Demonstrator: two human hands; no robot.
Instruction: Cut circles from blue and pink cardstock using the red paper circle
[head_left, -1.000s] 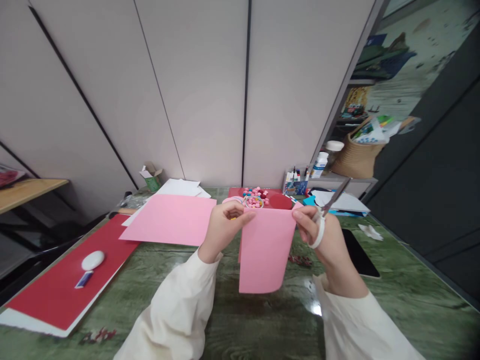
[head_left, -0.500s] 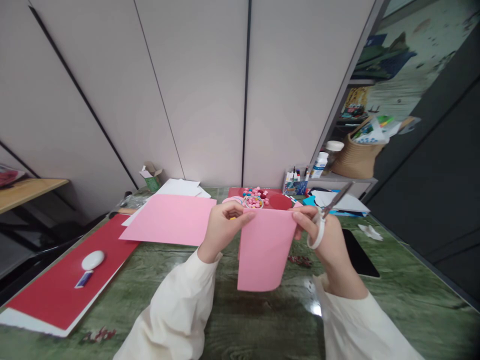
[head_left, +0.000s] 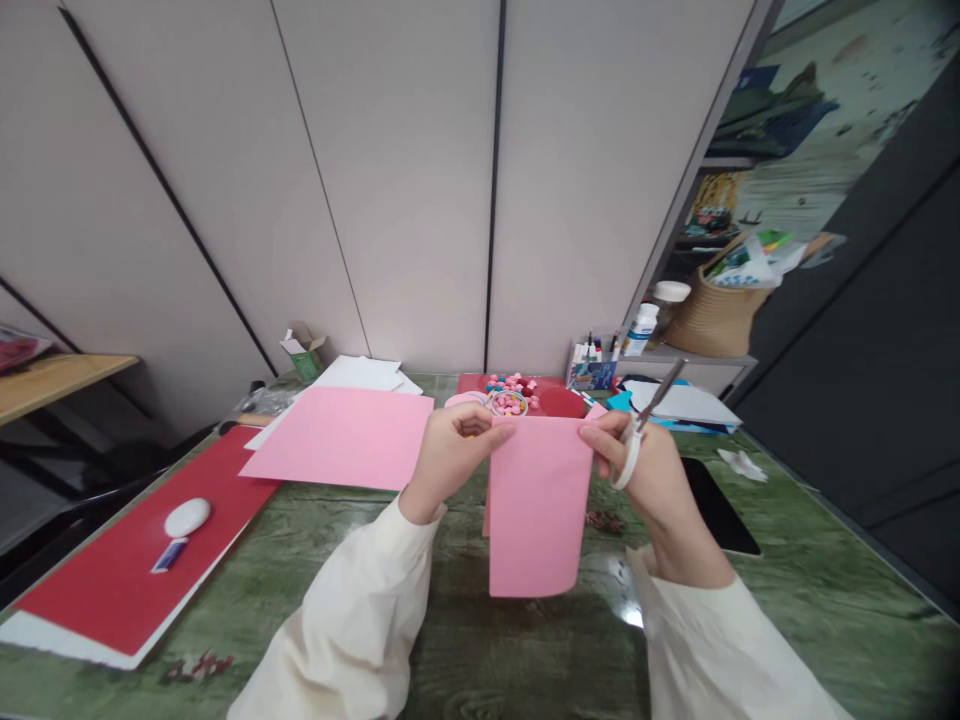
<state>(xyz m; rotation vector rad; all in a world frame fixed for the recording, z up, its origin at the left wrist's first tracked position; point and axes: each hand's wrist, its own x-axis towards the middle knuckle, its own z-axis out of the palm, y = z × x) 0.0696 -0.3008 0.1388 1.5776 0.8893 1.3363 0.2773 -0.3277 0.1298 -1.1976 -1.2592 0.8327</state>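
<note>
A folded sheet of pink paper (head_left: 538, 510) hangs upright above the table, held by its top edge. My left hand (head_left: 454, 455) pinches its upper left corner between thumb and fingers. At the upper right corner, my right hand (head_left: 645, 470) pinches the same paper. A pair of scissors (head_left: 636, 440) with white handles hangs on the right hand's fingers, blades pointing up and away. Behind the front layer, a strip of the back layer shows at the left. Just beyond the paper is a round container of pink beads (head_left: 509, 403).
A larger pink sheet (head_left: 345, 435) lies at left over white paper. Red paper (head_left: 112, 575) bears a white oval object (head_left: 187, 517) and a small eraser-like block (head_left: 169, 555). Right of my hand is a black tablet-like slab (head_left: 720, 508). A marker box (head_left: 592, 368) stands at the back.
The pink paper has shifted slightly right and its lower end has swung, showing more of the back layer. The scissors have tilted a little to the left with my right hand.
</note>
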